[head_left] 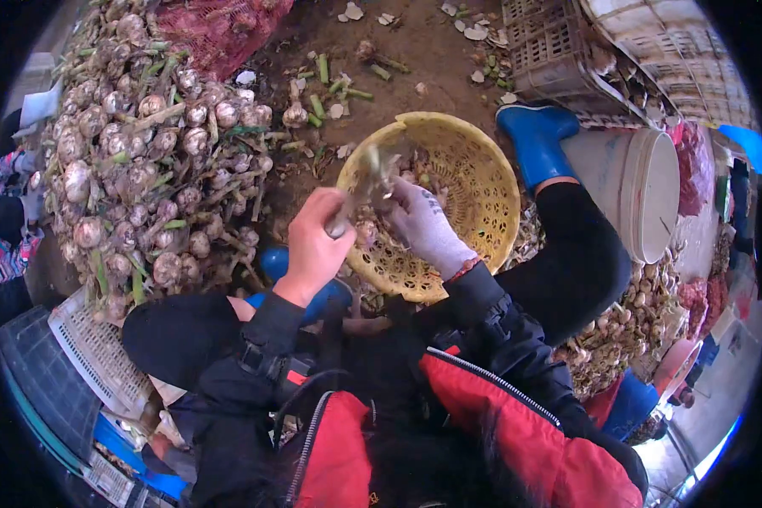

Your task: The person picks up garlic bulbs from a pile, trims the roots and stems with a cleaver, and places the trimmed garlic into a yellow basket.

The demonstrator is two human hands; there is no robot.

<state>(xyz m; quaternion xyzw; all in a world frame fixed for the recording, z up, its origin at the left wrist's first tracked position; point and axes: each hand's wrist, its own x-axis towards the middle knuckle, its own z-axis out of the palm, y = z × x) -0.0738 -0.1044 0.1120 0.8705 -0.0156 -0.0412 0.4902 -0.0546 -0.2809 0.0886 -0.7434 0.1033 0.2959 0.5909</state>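
Observation:
Over the left side of a yellow plastic basket [493, 182] both hands are close together. My left hand [316, 241] is bare and closed around a small greyish piece, mostly hidden by the fingers. My right hand [427, 222], in a pale knitted glove, pinches a garlic bulb [386, 191] that the fingers partly cover. Between and above the fingertips a greenish-white stem is smeared by motion. Some garlic and pale skins lie in the basket below the hands.
A big heap of garlic with stems [157, 169] rises on the left, by a red mesh bag [220, 34]. Cut stems [323, 69] litter the ground. A blue boot [538, 140], a white bucket [652, 195] and a plastic crate [546, 51] stand on the right.

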